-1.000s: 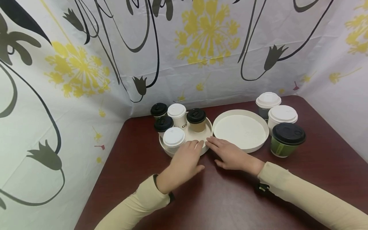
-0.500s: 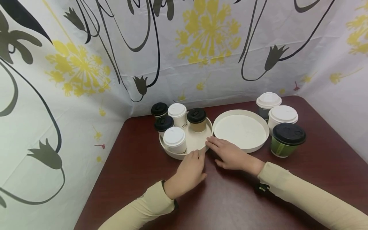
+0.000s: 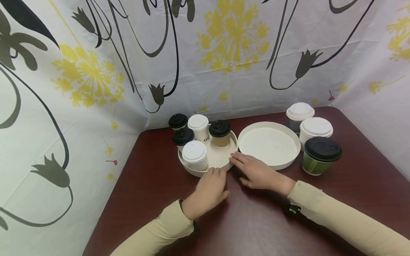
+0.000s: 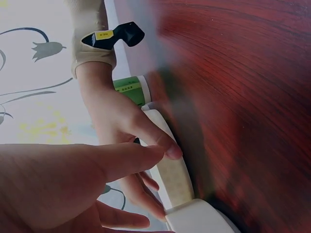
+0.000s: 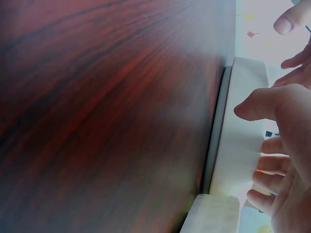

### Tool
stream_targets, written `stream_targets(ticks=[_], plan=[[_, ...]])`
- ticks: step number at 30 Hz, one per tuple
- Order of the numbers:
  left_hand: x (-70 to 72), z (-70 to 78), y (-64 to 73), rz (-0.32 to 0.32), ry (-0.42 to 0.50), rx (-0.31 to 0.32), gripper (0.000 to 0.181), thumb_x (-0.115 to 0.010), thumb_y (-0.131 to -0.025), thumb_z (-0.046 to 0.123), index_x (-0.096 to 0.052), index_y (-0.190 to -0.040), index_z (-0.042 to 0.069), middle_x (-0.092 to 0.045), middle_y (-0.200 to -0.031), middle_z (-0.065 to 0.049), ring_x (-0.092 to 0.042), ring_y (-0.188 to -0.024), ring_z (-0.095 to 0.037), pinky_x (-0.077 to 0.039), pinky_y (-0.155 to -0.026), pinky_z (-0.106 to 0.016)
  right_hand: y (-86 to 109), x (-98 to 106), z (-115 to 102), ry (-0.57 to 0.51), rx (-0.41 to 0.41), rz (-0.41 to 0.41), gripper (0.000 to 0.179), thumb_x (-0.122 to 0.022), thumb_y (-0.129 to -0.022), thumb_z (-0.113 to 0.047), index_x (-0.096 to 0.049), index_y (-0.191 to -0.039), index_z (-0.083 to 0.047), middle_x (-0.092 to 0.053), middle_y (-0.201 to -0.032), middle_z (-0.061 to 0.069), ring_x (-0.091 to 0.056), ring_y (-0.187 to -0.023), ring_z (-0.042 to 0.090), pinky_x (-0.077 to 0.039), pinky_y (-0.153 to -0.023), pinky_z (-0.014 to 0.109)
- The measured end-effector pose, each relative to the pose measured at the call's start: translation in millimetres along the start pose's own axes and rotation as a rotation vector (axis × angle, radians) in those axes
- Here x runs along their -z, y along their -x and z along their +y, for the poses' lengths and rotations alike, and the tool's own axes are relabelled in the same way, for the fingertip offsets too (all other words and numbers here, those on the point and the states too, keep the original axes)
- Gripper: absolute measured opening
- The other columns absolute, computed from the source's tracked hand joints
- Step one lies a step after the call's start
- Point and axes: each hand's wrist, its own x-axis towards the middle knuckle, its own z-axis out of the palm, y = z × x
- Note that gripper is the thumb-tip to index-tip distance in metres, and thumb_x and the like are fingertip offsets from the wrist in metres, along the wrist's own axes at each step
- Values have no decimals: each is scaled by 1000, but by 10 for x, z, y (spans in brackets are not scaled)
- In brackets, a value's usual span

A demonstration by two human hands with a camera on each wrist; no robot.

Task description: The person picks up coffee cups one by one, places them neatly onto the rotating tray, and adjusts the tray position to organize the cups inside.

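My left hand (image 3: pixel 208 193) is at the front rim of the left cream round tray (image 3: pixel 221 156), with its fingers fairly straight. Farther right, my right hand (image 3: pixel 254 173) lies low with extended fingertips at the same tray's right front rim, near where the two trays meet. Neither hand grips anything. In the left tray are a white-lidded paper cup (image 3: pixel 194 153) just beyond my left fingers, a brown cup with black lid (image 3: pixel 220 133), a taller white-lidded cup (image 3: pixel 198 125) and a black-lidded cup (image 3: pixel 183 137). The right wrist view shows my right thumb (image 5: pixel 252 104) apart from the tray's wall.
Beside the left tray sits a second round tray (image 3: pixel 267 144). At its right stand a green cup with black lid (image 3: pixel 317 163), a white cup (image 3: pixel 315 129) and a white-lidded grey cup (image 3: pixel 296 122). Another black-lidded cup (image 3: pixel 178 121) is at the back left. Patterned cloth (image 3: pixel 179 71) encloses the dark red table (image 3: pixel 153 177).
My left hand has drawn back towards me from beside the front white-lidded cup to the left tray's front rim. The right hand has stayed in place.
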Motion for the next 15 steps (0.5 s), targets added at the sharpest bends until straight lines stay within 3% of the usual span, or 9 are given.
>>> stream_targets(ticks=[6, 15], plan=[[-26, -10, -23, 23, -7, 24, 78, -77, -82, 48, -49, -139, 3, -67, -113, -12, -68, -94, -24, -57, -79, -31, -8, -9, -13, -7, 15, 7, 75, -78, -79, -26, -48, -143, 0, -50, -147, 19, -48, -138, 34, -41, -112, 47], [1, -100, -49, -13, -2, 67, 72, -73, -85, 48, -49, -140, 9, -70, -105, -9, -69, -84, -24, -56, -69, -31, -39, 9, -68, -36, 37, 32, 72, -78, -78, -25, -52, -141, -3, -55, -141, 15, -51, -132, 35, -43, -109, 50]])
